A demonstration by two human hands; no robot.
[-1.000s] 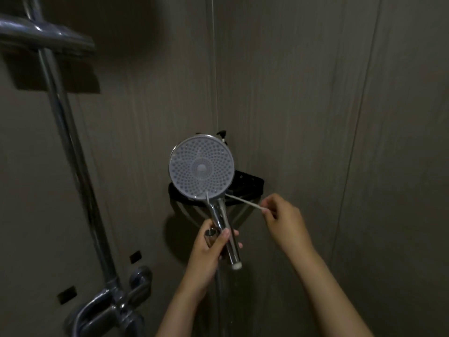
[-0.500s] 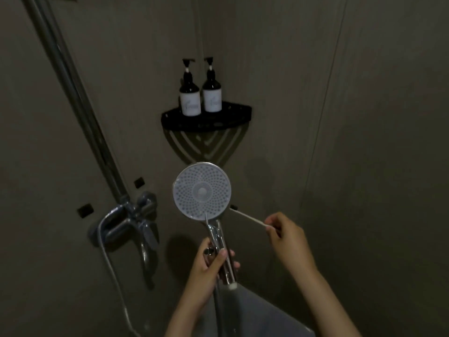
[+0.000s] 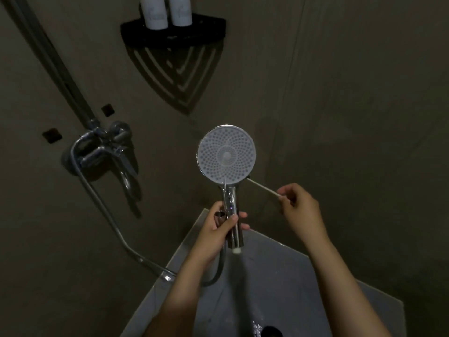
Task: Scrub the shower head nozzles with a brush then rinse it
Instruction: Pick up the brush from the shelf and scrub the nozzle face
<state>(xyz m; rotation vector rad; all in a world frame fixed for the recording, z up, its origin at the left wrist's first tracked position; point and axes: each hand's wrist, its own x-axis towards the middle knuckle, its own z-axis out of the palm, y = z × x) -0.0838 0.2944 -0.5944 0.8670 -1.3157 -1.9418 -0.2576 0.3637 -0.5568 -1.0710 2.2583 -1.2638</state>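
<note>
The round shower head (image 3: pixel 226 155) faces me, its pale nozzle plate full of small holes. My left hand (image 3: pixel 220 226) grips its chrome handle (image 3: pixel 233 215) from the left, holding it upright. My right hand (image 3: pixel 301 210) pinches the end of a thin white brush stick (image 3: pixel 263 189). The stick's dark tip sits at the lower right rim of the shower head, just off the nozzle plate. A metal hose (image 3: pixel 109 212) runs from the handle's base to the wall mixer.
A chrome mixer tap (image 3: pixel 104 152) and riser pipe (image 3: pixel 51 59) are on the left wall. A black corner shelf (image 3: pixel 175 36) with two bottles (image 3: pixel 167 10) hangs above. Below my arms lies the grey shower floor (image 3: pixel 279 288) with a dark drain (image 3: pixel 272 333).
The view has tilted downward, so the shelf rose in frame and the floor appeared. Both hands keep the same grips; the brush tip stays by the head's lower right rim.
</note>
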